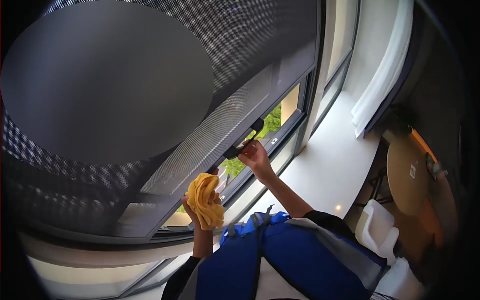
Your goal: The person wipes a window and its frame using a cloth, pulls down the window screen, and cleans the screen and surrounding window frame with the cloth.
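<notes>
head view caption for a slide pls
Yellow cloth in the left hand, right hand at the black handle on a mesh window screen

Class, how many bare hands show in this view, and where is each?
2. The left hand, partly hidden by the bunched yellow cloth it holds, is beside the dark frame; the right hand is at the black handle.

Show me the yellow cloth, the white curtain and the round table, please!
Yellow cloth (205, 201): head view, the bunched middle.
White curtain (384, 75): head view, the hanging folds.
Round table (401, 182): head view, bare part of the top.
</notes>
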`<state>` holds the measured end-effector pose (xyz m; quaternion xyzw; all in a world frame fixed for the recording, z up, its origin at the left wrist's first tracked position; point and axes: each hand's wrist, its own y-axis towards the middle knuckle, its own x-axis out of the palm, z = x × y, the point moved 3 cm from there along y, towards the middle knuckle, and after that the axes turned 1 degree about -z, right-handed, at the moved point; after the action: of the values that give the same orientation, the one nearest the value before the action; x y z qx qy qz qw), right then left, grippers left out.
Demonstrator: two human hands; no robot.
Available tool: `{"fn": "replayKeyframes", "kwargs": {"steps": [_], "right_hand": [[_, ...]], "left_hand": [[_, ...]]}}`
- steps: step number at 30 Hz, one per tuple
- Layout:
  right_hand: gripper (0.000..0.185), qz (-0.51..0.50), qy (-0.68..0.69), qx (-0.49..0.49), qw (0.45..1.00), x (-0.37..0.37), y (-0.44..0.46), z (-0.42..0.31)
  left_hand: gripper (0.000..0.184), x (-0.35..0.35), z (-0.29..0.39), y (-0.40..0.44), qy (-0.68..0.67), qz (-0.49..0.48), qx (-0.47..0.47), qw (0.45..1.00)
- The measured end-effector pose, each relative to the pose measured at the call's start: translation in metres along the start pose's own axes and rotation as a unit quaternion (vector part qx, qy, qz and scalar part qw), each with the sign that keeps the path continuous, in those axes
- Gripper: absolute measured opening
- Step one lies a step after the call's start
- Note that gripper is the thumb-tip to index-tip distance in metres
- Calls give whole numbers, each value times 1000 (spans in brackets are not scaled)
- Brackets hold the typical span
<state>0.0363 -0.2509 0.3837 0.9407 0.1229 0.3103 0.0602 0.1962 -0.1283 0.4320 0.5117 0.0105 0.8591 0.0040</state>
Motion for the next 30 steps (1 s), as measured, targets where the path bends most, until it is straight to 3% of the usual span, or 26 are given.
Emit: {"fn": "replayKeyframes", "kwargs": {"steps": [6, 14, 21, 24, 28, 30], "right_hand": [[31, 5, -30, -16, 999, -3, -3, 5], [32, 91, 21, 13, 996, -1, 1, 22], [29, 22, 17, -16, 999, -15, -2, 32], [30, 37, 18, -8, 999, -14, -3, 46], [35, 104, 27, 8, 994, -13, 1, 59], [37, 114, 3, 5, 993, -15, 1, 67]], "left_hand": [[68, -10, 0, 2, -5, -72, -22, 997], [75, -10, -7, -7, 58, -65, -20, 996], [83, -15, -26, -9, 139, -55, -40, 988], [84, -14, -31, -6, 135, -34, -51, 989], [74, -12, -34, 1, 111, -78, -102, 985], [71, -38, -34, 10, 97, -21, -111, 989]]}}
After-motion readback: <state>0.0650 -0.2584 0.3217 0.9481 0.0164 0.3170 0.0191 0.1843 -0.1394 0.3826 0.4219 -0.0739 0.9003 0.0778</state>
